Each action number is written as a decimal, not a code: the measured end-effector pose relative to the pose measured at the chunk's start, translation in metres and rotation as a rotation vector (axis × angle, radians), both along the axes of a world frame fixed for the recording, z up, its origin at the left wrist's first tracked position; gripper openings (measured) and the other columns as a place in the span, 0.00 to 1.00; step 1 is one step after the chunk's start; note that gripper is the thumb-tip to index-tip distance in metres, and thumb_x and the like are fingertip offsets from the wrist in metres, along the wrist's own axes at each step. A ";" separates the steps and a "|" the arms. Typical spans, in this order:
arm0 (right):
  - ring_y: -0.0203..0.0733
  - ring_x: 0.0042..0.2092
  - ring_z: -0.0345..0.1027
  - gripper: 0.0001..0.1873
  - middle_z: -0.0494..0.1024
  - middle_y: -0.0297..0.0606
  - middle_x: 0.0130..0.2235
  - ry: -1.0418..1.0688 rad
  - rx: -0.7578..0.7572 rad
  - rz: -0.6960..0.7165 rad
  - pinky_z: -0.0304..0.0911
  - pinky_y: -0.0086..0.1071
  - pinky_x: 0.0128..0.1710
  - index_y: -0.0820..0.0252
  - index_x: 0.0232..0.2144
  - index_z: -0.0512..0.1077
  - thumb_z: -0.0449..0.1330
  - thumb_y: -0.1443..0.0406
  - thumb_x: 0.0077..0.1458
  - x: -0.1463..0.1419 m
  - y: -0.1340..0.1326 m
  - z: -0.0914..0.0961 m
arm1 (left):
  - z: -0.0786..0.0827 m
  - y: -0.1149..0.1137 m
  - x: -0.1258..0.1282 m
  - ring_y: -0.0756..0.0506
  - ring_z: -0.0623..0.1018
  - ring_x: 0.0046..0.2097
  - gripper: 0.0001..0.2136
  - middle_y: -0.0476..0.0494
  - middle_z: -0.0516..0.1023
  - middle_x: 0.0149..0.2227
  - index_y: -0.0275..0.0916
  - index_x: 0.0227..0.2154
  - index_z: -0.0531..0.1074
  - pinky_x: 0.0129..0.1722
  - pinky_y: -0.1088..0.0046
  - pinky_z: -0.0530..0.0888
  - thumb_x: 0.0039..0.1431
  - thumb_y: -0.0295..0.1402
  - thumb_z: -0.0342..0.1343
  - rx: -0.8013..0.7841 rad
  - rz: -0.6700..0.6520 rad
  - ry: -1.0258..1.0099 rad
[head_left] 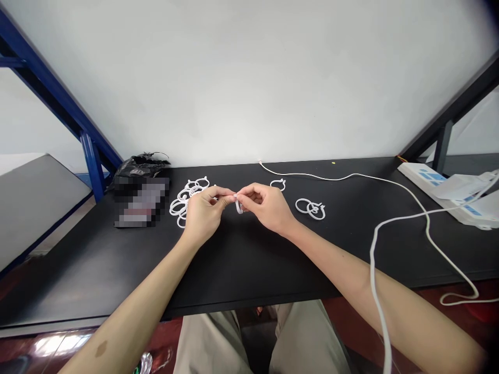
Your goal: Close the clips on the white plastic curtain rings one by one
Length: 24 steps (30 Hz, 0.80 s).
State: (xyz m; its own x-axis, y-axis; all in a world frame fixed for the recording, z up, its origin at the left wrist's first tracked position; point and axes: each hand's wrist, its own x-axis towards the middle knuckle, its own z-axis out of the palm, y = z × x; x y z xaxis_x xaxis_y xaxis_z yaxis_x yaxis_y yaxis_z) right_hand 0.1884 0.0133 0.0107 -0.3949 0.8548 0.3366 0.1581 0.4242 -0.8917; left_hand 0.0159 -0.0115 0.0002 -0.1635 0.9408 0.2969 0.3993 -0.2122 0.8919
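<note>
Near frame centre, left hand [202,215] and right hand [265,206] meet. Both hands' fingers [227,197] are closed on 1 white ring [239,206], just above the worktop [241,259].

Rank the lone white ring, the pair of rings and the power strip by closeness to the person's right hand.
1. Lone white ring, just behind the right hand.
2. Pair of rings, to its right.
3. Power strip, far right.

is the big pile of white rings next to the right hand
No, the pile of white rings lies beside the left hand; near the right hand, besides the held ring, lie a few loose rings.
</note>
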 end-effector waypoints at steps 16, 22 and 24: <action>0.39 0.36 0.73 0.11 0.81 0.36 0.34 -0.272 0.280 -0.393 0.66 0.32 0.40 0.58 0.35 0.76 0.55 0.61 0.61 0.030 0.031 0.013 | 0.010 0.003 -0.013 0.44 0.78 0.41 0.07 0.45 0.81 0.40 0.42 0.35 0.69 0.43 0.66 0.71 0.61 0.40 0.53 0.114 0.136 0.173; 0.47 0.43 0.70 0.11 0.79 0.41 0.41 -0.737 0.201 -0.499 0.62 0.36 0.39 0.57 0.36 0.77 0.55 0.63 0.57 0.055 0.046 0.018 | 0.002 0.013 -0.045 0.36 0.73 0.45 0.07 0.40 0.79 0.36 0.41 0.32 0.71 0.45 0.57 0.69 0.60 0.36 0.50 0.193 0.455 0.672; 0.49 0.47 0.68 0.11 0.78 0.41 0.43 -0.821 0.173 -0.434 0.63 0.36 0.40 0.56 0.39 0.77 0.58 0.64 0.54 0.056 0.047 0.016 | -0.005 0.016 -0.049 0.34 0.72 0.45 0.09 0.37 0.79 0.37 0.41 0.32 0.73 0.43 0.56 0.69 0.60 0.37 0.49 0.114 0.419 0.785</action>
